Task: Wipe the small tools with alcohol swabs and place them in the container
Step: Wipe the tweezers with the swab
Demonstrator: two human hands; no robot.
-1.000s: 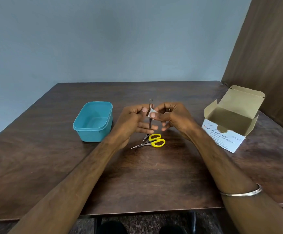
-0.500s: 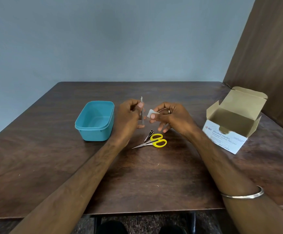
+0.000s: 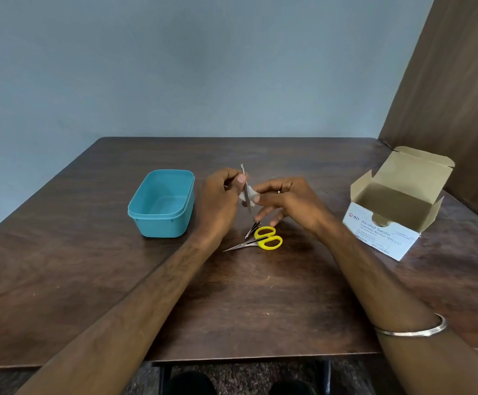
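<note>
Item I'm handling — thin metal tool (image 3: 245, 186), light, stiff, slippery-looking: left hand (image 3: 220, 201) pinches its upper shaft, right hand (image 3: 286, 199) pinches swab (image 3: 247, 195) around it.

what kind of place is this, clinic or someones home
Hard to say; probably a plain room set up as a cleaning station. A bare wooden table against a blank wall holds an open alcohol swab box, a teal container and scissors.

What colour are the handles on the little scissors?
Bright yellow. The scissors lie on the table, best seen in the head view, the only one.
</note>
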